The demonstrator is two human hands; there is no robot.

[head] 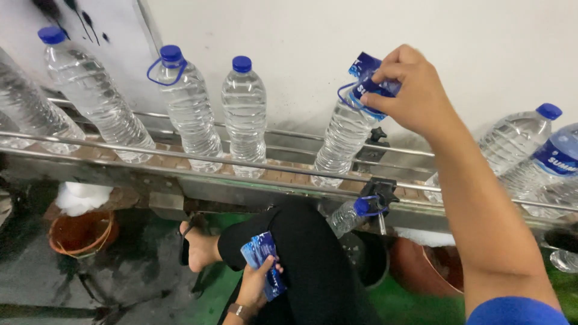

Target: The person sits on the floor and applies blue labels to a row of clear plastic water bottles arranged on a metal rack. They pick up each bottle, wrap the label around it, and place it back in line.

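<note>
The right hand (412, 90) covers the cap and neck of the clear plastic water bottle (343, 135) it touches; how its grip sits on the blue sleeve label (366, 65) is hidden. The clear bottles at the right edge (557, 165) are cut off, and the bottle hanging below the conveyor rail (349, 215) is partly hidden

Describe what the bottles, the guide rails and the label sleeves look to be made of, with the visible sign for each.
Bottles: clear ribbed plastic, see-through, blue plastic caps.
Guide rails: bare metal, probably steel; grey and shiny.
Label sleeves in the left hand: thin glossy blue film, probably plastic; the right hand bends one.
</note>
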